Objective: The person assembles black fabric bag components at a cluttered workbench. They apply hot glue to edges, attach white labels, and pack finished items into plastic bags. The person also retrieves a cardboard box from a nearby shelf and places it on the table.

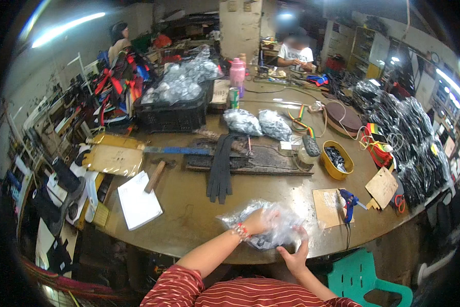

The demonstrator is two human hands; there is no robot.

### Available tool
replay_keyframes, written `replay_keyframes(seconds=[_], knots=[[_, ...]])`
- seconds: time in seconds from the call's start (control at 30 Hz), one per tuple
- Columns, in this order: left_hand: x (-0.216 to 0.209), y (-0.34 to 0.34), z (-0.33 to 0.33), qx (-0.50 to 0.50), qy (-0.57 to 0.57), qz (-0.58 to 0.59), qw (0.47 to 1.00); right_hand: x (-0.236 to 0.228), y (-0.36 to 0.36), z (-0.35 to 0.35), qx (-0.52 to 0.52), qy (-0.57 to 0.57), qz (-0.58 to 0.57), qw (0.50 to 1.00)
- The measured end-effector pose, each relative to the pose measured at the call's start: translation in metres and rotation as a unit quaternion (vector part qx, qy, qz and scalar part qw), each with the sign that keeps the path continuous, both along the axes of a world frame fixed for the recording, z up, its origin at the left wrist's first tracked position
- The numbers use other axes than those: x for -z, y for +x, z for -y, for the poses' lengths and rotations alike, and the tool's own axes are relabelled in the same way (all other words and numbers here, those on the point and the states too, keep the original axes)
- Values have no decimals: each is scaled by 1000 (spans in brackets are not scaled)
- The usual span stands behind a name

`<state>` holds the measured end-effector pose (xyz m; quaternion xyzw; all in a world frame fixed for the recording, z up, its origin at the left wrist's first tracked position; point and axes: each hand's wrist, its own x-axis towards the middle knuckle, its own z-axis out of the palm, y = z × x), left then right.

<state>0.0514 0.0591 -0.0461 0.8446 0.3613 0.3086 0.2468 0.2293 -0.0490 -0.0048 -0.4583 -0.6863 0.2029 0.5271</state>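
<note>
A clear plastic bag [263, 238] with small dark pieces in it lies at the table's near edge, in front of me. My left hand [259, 221], with a beaded bracelet at the wrist, is closed on the crumpled film at the bag's top; its fingertips are partly hidden by the shiny plastic. At the bag's right side is my right hand [295, 257], thumb and fingers spread apart along the edge. Just beyond the bag, a bundle of dark grey straps [221, 171] hangs over a worn wooden board [276, 159].
Left stand white papers [138, 200] under a hammer [155, 176] and a black crate [171, 118] of bagged parts. Right are a yellow tub [324, 162], a blue glue gun [348, 202] and piled black bags [419, 138]. A green chair [360, 276] stands nearby; a person [296, 53] sits opposite.
</note>
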Motion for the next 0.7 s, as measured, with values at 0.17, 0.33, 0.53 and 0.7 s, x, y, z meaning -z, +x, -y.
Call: replay_keyframes(seconds=[0.17, 0.33, 0.53, 0.7], knots=[[-83, 56, 45, 34, 21, 234, 971, 4, -11, -4, -94, -365, -33, 926], [-142, 65, 138, 224, -181, 52, 956, -4, -38, -26, -205, -92, 109, 968], [-107, 1, 132, -61, -324, 644, 690, -34, -44, -69, -22, -98, -169, 981], [-62, 24, 136, 152, -577, 707, 379, -78, -60, -89, -224, -33, -559, 798]])
